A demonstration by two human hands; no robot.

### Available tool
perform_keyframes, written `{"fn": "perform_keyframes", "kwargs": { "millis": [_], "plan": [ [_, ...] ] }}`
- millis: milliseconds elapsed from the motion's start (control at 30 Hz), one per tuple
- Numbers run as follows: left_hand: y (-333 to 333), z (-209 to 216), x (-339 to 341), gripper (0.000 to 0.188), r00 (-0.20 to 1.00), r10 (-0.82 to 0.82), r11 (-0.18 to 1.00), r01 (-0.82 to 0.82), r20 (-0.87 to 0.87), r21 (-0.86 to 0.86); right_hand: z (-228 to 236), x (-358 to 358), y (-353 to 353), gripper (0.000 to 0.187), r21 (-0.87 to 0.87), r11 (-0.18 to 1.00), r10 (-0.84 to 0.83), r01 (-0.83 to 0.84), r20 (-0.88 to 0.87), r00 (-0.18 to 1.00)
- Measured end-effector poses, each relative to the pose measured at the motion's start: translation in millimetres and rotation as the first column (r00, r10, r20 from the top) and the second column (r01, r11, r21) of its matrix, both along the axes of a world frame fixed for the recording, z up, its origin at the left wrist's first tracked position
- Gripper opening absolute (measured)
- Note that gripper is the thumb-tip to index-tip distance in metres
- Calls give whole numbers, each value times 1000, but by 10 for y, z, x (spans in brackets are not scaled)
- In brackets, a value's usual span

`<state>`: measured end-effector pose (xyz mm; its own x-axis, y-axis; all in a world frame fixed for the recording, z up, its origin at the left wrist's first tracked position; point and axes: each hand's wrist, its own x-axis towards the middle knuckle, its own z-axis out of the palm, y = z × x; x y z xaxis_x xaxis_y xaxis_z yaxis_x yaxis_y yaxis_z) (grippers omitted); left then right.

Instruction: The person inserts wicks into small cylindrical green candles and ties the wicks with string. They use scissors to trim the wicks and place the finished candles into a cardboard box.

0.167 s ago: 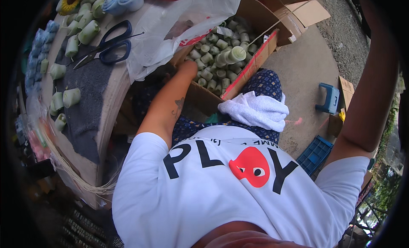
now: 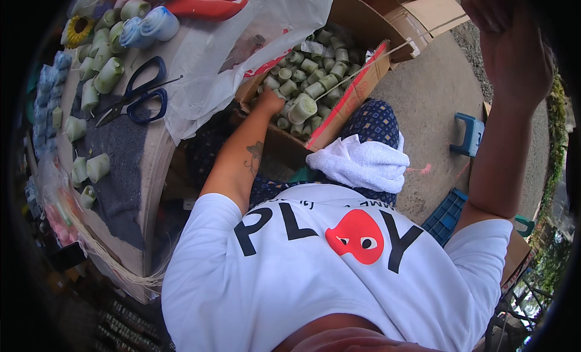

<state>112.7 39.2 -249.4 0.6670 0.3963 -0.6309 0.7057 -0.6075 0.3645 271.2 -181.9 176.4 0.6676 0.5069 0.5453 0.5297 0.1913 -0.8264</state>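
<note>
My left hand reaches into a cardboard box heaped with small pale green cylinders that look like candles. Its fingers are hidden among them at the box's near left side. A larger-looking pale green cylinder sits just right of that hand, above the heap. From it a thin pale cord runs taut, up and right, toward my raised right hand. The fingers of that hand are closed at the picture's upper edge, apparently on the cord; the grip itself is partly cut off.
Left, a table bears blue-handled scissors, a dark cloth and more green cylinders. A plastic bag hangs over its edge beside the box. A white towel lies on my knee. A blue stool and blue crate stand right.
The larger-looking cylinder has moved down and left, nearer my left hand. My right hand has come into view at the upper right, with the cord stretching toward it.
</note>
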Motion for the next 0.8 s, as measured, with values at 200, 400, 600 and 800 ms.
{"fn": "perform_keyframes", "kwargs": {
  "millis": [200,400,600,800],
  "plan": [
    [-192,-88,34,74,982,183,980,-186,-52,-64,-425,-7,-690,38,8,1000,-2,3,-121,993],
    [-49,-111,-47,58,990,124,992,-122,63,-43,-707,-499,-654,40,138,989,1,46,-321,947],
    [165,1315,-411,47,840,493,498,-60,225,-865,-613,-681,-369,63,-30,996,64,-78,-321,945],
    [169,2468,-1082,51,729,653,-10,280,206,-960,-874,-1580,26,21,-348,898,155,-268,-321,934]
  ]
}}
